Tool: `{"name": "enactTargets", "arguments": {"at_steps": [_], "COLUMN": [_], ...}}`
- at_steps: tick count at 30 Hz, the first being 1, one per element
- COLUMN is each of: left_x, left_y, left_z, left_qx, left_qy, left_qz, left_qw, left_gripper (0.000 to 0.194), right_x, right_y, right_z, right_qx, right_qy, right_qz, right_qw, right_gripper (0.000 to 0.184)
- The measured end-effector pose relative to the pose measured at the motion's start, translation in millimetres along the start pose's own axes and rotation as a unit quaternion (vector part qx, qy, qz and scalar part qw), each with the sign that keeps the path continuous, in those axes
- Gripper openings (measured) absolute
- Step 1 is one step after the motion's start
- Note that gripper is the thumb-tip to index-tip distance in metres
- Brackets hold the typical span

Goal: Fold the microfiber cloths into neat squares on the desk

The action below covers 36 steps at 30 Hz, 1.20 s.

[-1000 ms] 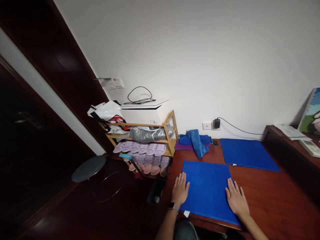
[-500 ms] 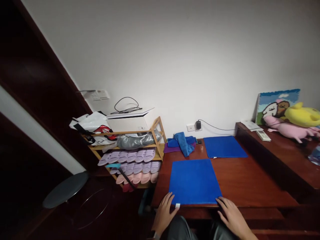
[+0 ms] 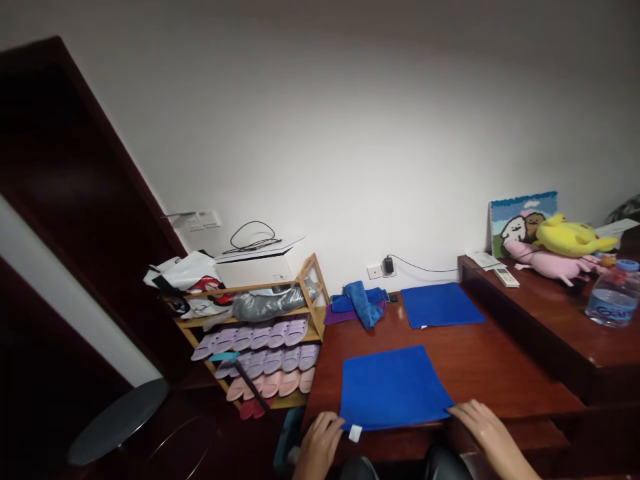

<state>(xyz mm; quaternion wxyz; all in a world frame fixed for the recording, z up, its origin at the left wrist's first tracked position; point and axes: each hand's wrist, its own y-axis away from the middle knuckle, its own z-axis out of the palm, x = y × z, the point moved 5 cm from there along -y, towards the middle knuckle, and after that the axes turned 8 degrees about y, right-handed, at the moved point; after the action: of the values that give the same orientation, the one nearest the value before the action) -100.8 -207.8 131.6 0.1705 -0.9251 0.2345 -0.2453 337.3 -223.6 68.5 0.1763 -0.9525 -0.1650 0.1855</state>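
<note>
A square blue cloth (image 3: 393,390) lies on the wooden table (image 3: 500,380), its near edge along the table's front edge and a white tag hanging there. My left hand (image 3: 319,443) is closed at the near left corner of the cloth, fingers pinching it. At the near right corner, my right hand (image 3: 483,427) grips the cloth between thumb and fingertips, though the thumb is mostly hidden. Behind, a second blue cloth (image 3: 440,305) lies flat near the wall. A small heap of blue and purple cloths (image 3: 364,305) sits at the table's back left.
A shoe rack (image 3: 313,293) with lilac and pink slippers stands left of the table, a white box (image 3: 255,267) on top. A round stool (image 3: 120,420) is at lower left. On the raised right surface are a water bottle (image 3: 611,300), plush toys (image 3: 570,237) and a remote (image 3: 507,277).
My hands have slid from resting flat on the cloth's sides to its near corners and closed there. The view has swung to the right, bringing the plush toys and bottle in.
</note>
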Motion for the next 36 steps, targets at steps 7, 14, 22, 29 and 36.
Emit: {"name": "enactTargets", "arguments": {"at_steps": [7, 14, 22, 29, 36], "left_x": [74.2, 95.8, 81.6, 72.1, 52.0], "left_y": [-110.7, -239.5, -415.9, -483.8, -424.1], "left_z": [-79.2, -49.1, 3.0, 55.0, 212.1], "left_qx": [-0.023, -0.142, -0.019, 0.154, 0.077], "left_qy": [0.163, 0.249, 0.231, 0.176, 0.053], "left_qz": [-0.052, -0.052, 0.003, 0.075, 0.146], "left_qw": [0.985, 0.957, 0.973, 0.969, 0.985], "left_gripper": [0.023, 0.034, 0.026, 0.014, 0.014], "right_x": [27.3, 96.0, 186.6, 247.8, 335.2], "right_y": [-45.1, -124.8, -272.2, -324.8, -261.6], "right_z": [-147.5, -198.7, -216.6, -213.9, -56.4], "right_qx": [-0.003, 0.005, 0.107, 0.272, 0.199], "right_qy": [-0.09, -0.048, 0.055, 0.057, 0.05], "right_qz": [0.035, 0.03, 0.079, 0.073, 0.21], "right_qw": [0.995, 0.998, 0.99, 0.958, 0.956], "right_gripper": [0.053, 0.057, 0.039, 0.029, 0.03]}}
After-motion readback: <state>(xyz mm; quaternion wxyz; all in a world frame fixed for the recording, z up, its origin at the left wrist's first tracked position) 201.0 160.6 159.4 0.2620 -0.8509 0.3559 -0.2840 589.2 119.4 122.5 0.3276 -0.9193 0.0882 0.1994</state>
